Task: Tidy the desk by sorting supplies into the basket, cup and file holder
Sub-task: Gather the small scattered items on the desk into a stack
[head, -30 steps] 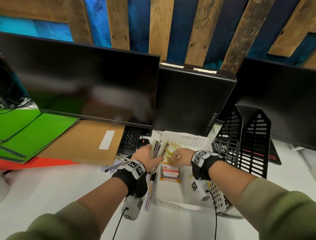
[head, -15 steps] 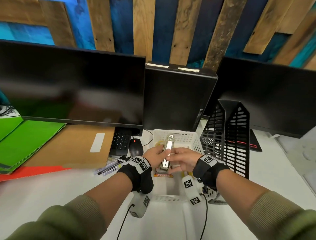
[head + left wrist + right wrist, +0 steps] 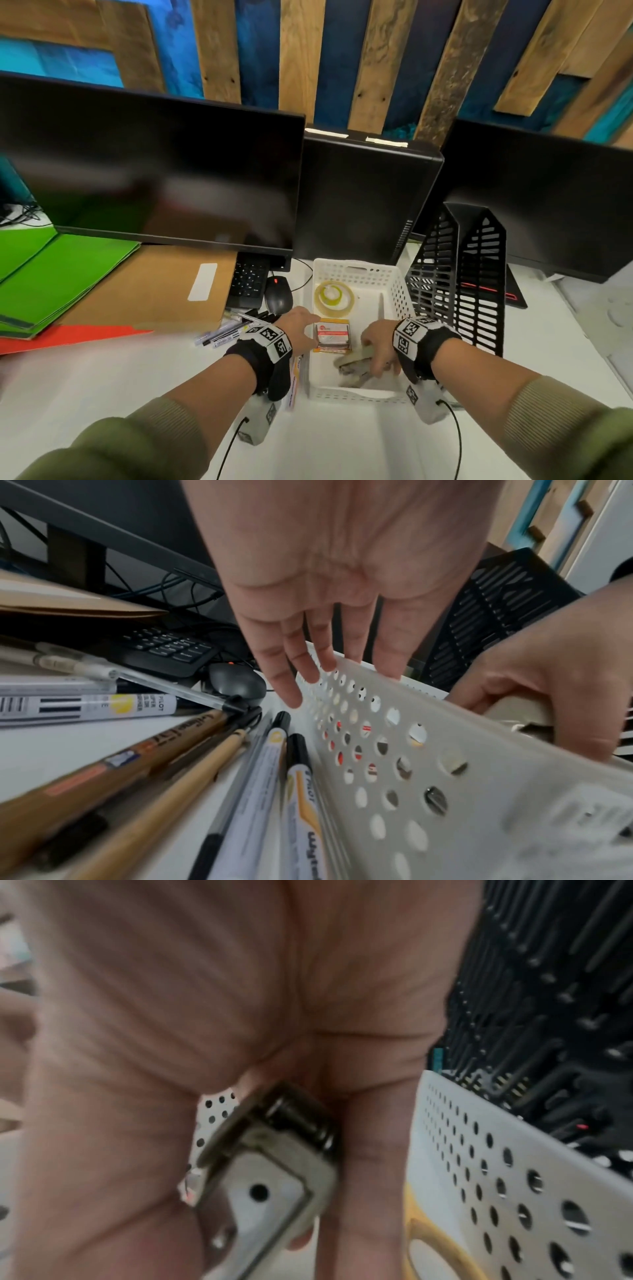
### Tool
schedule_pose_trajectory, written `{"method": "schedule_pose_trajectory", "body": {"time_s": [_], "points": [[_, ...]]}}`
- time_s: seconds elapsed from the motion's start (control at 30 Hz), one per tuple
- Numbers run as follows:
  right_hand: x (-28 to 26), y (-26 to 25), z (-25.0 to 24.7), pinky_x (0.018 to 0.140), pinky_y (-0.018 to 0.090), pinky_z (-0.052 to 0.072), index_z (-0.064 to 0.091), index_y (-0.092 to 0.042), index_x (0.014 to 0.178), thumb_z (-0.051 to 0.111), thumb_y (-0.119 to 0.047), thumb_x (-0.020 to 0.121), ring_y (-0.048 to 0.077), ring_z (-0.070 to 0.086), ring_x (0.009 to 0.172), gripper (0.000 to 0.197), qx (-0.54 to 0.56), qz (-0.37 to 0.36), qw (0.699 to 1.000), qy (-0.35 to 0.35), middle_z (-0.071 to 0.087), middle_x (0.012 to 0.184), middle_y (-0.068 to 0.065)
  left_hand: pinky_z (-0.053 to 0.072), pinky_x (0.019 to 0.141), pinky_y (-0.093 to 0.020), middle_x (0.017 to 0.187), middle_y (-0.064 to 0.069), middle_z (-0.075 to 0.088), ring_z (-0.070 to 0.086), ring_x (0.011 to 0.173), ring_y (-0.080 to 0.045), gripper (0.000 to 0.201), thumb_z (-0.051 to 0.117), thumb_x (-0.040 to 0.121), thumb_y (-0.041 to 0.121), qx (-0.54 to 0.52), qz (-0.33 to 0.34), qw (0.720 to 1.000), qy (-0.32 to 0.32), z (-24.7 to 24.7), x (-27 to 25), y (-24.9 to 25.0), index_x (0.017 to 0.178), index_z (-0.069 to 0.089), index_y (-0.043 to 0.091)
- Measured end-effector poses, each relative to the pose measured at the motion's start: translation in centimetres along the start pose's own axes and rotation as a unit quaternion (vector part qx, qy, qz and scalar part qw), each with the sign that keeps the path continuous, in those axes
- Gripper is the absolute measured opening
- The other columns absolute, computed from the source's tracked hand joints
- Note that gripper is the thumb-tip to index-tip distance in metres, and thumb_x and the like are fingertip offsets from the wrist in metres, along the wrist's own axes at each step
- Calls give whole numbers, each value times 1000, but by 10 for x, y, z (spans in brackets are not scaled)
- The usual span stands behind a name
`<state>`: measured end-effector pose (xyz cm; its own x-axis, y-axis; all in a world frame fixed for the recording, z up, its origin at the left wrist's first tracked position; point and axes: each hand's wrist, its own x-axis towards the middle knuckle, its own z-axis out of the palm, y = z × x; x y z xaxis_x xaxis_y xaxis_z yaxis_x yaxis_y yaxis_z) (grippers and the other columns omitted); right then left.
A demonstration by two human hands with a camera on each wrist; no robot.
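Note:
The white perforated basket (image 3: 359, 272) stands in the middle of the desk and holds a tape roll (image 3: 333, 297) and a staple box (image 3: 333, 337). My right hand (image 3: 376, 353) grips a metal stapler (image 3: 352, 364) low inside the basket's near end; the right wrist view shows fingers curled round the stapler (image 3: 274, 1164). My left hand (image 3: 308, 329) hovers at the basket's left rim, fingers straight and holding nothing (image 3: 325, 656). Several pens and markers (image 3: 233, 329) lie left of the basket. The black file holder (image 3: 459, 274) stands to its right. No cup is in view.
Green folders (image 3: 58, 274), a brown envelope (image 3: 154, 287) and a red folder (image 3: 68, 337) lie at the left. A keyboard (image 3: 250, 284) and mouse (image 3: 277, 298) sit behind the pens. Two monitors (image 3: 154, 171) and a computer case (image 3: 363, 198) close off the back.
Both hands held the stapler over the basket; the left hand has let go and drawn to the left rim, and the right hand has lowered the stapler into the basket's near end.

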<state>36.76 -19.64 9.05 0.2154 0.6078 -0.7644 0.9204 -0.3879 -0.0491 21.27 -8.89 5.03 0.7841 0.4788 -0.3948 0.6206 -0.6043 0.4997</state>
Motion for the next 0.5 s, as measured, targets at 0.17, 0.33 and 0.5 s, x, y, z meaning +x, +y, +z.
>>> {"method": "schedule_pose_trajectory", "body": {"time_s": [0.17,0.33,0.5], "points": [[5,-10,-5,31,3,33,43,-12,105,74,-14,76,1,47,52,43,-21,-40,998,33,45,79,-5,30,111,-26,149,-4,31,36,135,-19,59,56,91,26,10,1,1000,1,1,0,-1,145,34,19],[15,-11,-2,44,17,38,34,-13,109,73,-18,77,14,42,58,50,-53,-33,997,51,51,83,0,31,113,-30,151,-2,29,37,136,-19,61,56,91,30,19,-2,1000,-7,0,1,-3,146,32,22],[26,-8,1,37,12,35,34,-16,104,70,-21,81,12,39,52,43,-89,-30,995,31,46,71,0,18,120,-37,160,2,5,13,146,-27,62,55,91,34,55,-1,998,-24,-2,3,-5,147,28,26]]}}
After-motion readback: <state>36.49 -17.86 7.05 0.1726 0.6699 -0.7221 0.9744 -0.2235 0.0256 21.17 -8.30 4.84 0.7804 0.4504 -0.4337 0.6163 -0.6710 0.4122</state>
